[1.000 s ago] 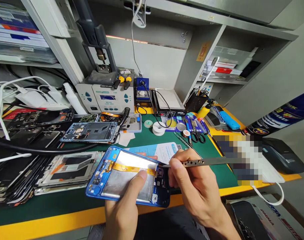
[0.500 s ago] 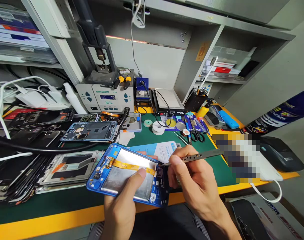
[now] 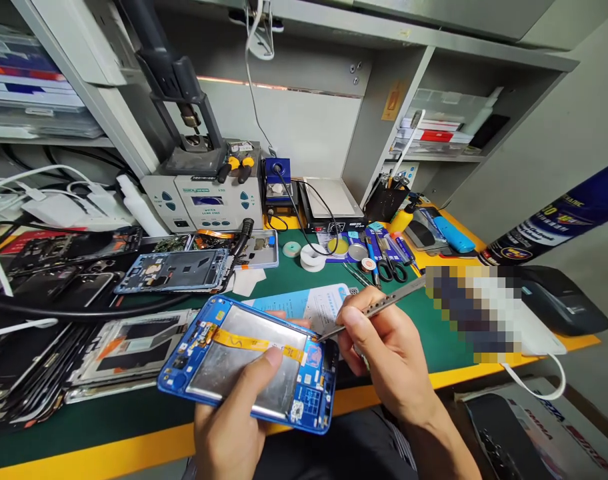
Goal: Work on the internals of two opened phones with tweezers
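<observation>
An opened blue phone (image 3: 311, 393) lies tilted across my left hand (image 3: 249, 400). The thumb presses on its silver battery (image 3: 234, 360), and the fingers pass behind the frame. An orange flex cable (image 3: 234, 339) runs lengthwise over the battery. My right hand (image 3: 391, 353) pinches dark metal tweezers (image 3: 391, 300) with a row of holes. Their pointed tip reaches the phone's upper right edge, beside the battery; whether it touches there I cannot tell.
Phone shells (image 3: 39, 333) are stacked at the left, near a blue phone frame (image 3: 174, 270). A hot-air station (image 3: 209, 200) stands behind. Scissors (image 3: 394, 267) and a solder spool (image 3: 313, 257) lie on the green mat (image 3: 409, 333). A spray can (image 3: 554, 220) stands at right.
The phone has shifted slightly left and down, and its right end tilts more into view. The tweezers now slant more steeply, with their tip still near the same edge.
</observation>
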`<state>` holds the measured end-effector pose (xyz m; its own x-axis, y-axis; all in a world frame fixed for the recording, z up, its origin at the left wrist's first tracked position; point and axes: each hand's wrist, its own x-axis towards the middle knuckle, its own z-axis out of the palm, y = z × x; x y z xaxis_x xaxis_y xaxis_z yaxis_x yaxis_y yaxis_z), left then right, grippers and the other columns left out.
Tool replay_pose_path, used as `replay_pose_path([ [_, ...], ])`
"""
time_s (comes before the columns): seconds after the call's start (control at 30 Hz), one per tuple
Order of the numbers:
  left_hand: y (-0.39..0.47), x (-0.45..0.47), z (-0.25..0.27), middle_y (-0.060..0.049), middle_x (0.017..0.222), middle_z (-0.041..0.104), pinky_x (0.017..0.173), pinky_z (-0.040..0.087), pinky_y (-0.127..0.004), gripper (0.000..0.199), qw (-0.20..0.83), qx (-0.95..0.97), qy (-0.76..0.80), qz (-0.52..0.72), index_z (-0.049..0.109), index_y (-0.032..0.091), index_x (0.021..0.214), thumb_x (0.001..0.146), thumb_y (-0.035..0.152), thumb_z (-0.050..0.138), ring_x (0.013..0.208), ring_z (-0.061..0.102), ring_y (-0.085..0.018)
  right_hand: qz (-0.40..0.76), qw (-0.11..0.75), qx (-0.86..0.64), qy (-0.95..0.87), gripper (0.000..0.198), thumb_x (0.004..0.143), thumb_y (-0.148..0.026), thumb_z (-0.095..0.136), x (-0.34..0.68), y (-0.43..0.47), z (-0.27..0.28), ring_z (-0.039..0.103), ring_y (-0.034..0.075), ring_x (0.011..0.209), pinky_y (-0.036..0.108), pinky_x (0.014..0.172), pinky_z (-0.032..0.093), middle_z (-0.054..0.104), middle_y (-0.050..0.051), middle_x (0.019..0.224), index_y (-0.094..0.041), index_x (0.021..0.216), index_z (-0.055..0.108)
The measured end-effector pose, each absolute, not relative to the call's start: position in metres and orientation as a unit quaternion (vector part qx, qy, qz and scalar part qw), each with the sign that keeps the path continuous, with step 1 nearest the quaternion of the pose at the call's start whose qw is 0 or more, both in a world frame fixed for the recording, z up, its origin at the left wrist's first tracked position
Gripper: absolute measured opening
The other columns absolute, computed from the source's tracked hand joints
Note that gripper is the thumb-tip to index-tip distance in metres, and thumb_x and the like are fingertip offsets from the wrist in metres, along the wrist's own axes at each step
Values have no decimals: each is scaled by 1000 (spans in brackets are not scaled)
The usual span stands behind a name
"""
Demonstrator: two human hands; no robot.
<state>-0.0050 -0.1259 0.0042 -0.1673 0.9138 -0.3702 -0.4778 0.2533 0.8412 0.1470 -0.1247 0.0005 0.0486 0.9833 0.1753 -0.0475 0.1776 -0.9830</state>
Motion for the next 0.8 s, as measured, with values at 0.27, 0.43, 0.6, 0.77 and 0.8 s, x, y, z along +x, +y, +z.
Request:
replay_pose_path([
  [0.27,-127,-1,11,1,98,80,70,64,-33,61,605,203,533,556,63,31,121,65,37,85,115,69,-34,467,584,-441,-497,25,103,-37,53,148,-125,-3,39,13,44,31,45,29,46,-6,55,-27,81,49],
  [0.43,-128,-1,12,0,89,80,62,63,-34,63,602,200,554,540,61,30,125,66,33,82,102,73,-34,473,584,-438,-493,22,103,-37,53,149,-126,-3,40,14,44,31,43,28,47,-5,56,-28,82,52],
  [0.6,-128,-1,14,1,90,80,60,63,-34,64,603,189,562,534,63,30,123,63,36,84,103,73,-35,474,581,-441,-494,22,101,-39,55,148,-126,-1,40,15,44,31,42,29,47,-4,58,-28,82,53],
  [0.77,-126,0,12,3,82,80,63,63,-31,67,599,179,556,547,64,31,121,58,31,86,112,70,-34,461,580,-439,-509,23,103,-37,53,149,-124,-1,41,14,46,31,44,30,48,-4,60,-28,82,53],
  [0.8,-126,0,10,3,81,79,64,63,-31,68,601,175,557,546,64,31,121,57,30,87,113,70,-34,452,577,-441,-518,23,103,-36,54,150,-124,-2,42,14,47,31,45,30,49,-4,61,-28,82,54],
])
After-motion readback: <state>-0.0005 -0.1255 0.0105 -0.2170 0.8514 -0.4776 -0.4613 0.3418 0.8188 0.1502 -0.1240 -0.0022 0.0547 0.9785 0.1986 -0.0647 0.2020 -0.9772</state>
